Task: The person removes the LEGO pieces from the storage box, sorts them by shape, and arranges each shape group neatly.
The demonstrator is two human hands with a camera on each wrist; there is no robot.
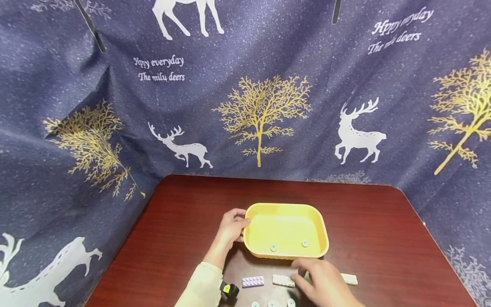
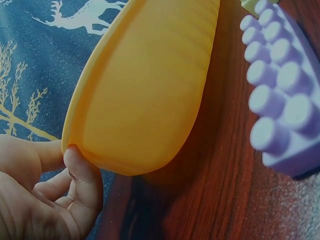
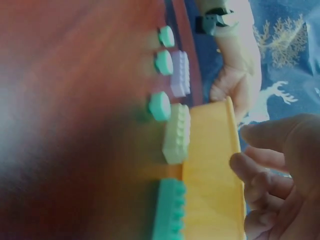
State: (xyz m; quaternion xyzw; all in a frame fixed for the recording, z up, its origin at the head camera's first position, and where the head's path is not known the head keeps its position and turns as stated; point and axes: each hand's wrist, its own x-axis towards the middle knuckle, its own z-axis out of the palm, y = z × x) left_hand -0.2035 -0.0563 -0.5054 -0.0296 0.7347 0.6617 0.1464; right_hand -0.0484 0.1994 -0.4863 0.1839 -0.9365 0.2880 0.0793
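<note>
My left hand (image 1: 230, 227) pinches the rim of a yellow bin (image 1: 285, 255) at its left end, with the thumb on one side and fingers on the other. Two small round pieces, one on the left (image 1: 273, 247) and one on the right (image 1: 304, 243), lie inside it. In front of the bin my right hand (image 1: 324, 280) hovers over a row of toy bricks, fingers loosely bent and nothing between them. Near its fingertips is a cream brick (image 1: 283, 280). A green brick (image 3: 169, 212), mostly hidden by this hand in the head view, lies beside the cream one.
Left of the cream brick lies a purple brick (image 1: 252, 281), and a pale brick (image 1: 349, 279) shows right of the right hand. Green wheel-like pieces (image 3: 160, 106) line the near side. A dark red table (image 1: 199, 192) meets a blue deer-print cloth (image 1: 268, 55) behind.
</note>
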